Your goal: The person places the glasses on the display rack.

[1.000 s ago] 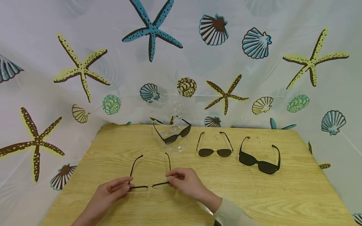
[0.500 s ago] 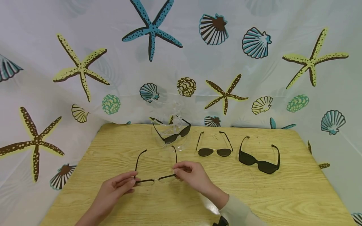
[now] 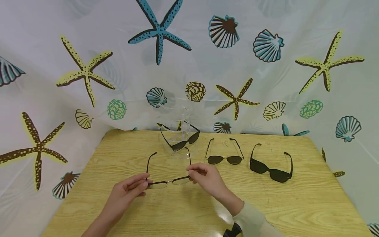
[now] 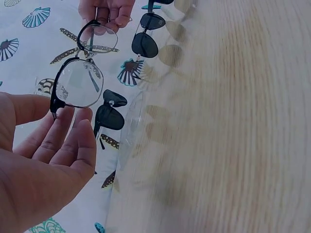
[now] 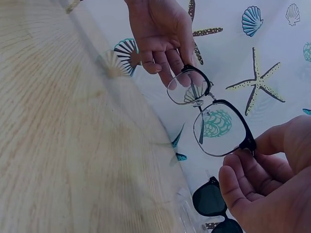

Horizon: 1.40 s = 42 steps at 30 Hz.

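Between both hands hang clear-lensed eyeglasses (image 3: 169, 181) with black upper rims, a metal bridge and unfolded temples pointing away. My left hand (image 3: 125, 194) pinches the left hinge corner between thumb and fingers. At the opposite corner, my right hand (image 3: 207, 181) pinches the frame the same way. Both wrist views show the eyeglasses (image 4: 77, 80) held clear of the table. Just beyond the temple tips, black sunglasses (image 3: 186, 141) sit on a transparent stand (image 3: 185, 128), whose outline is hard to make out.
Aviator sunglasses (image 3: 225, 160) and thick black sunglasses (image 3: 270, 171) lie unfolded on the wooden table (image 3: 311, 200), right of the stand. A white cloth (image 3: 189, 65) printed with starfish and shells rises behind the table and along both sides. Something dark (image 3: 233, 230) shows at the right wrist.
Both hands have carried the eyeglasses forward and to the right, nearer the stand, keeping the same pinch. The sunglasses and stand have stayed put.
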Motion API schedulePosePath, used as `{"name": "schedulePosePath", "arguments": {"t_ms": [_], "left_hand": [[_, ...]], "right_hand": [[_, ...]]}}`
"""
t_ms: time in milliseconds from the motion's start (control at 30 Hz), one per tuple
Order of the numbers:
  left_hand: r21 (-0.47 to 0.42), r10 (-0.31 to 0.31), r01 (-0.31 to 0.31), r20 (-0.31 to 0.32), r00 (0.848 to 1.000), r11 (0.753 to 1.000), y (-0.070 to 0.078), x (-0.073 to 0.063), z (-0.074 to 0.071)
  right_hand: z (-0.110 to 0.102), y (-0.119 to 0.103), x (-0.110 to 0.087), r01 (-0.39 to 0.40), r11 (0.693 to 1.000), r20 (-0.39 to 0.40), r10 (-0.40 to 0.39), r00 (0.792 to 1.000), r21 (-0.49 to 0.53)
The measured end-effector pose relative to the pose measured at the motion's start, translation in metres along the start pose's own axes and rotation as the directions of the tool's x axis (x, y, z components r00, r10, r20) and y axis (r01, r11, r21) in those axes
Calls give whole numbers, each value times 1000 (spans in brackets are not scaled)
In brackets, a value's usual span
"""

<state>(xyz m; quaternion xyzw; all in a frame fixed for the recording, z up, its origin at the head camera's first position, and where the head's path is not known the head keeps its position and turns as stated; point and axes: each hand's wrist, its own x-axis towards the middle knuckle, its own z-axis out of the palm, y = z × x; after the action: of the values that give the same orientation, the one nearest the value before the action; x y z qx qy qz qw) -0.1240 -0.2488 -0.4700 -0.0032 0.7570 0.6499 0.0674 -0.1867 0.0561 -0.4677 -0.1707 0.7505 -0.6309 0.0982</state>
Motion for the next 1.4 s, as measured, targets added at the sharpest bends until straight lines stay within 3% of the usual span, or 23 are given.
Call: {"name": "schedulePosePath", "arguments": {"t_ms": [300, 700, 967, 1400], "left_hand": [[21, 23, -24, 23, 999, 999, 11, 8, 9], [60, 102, -103, 16, 995, 993, 27, 20, 17], [47, 104, -104, 10, 995, 993, 33, 25, 21], [27, 78, -77, -63, 995, 997, 40, 39, 37]], "right_hand": [[-13, -6, 3, -4, 1000, -40, 3, 999, -23], [-24, -14, 7, 1, 1000, -103, -2, 995, -15], [-28, -20, 12, -20, 1000, -147, 19, 989, -2], [-37, -20, 31, -30, 1000, -209, 31, 977, 10]]}}
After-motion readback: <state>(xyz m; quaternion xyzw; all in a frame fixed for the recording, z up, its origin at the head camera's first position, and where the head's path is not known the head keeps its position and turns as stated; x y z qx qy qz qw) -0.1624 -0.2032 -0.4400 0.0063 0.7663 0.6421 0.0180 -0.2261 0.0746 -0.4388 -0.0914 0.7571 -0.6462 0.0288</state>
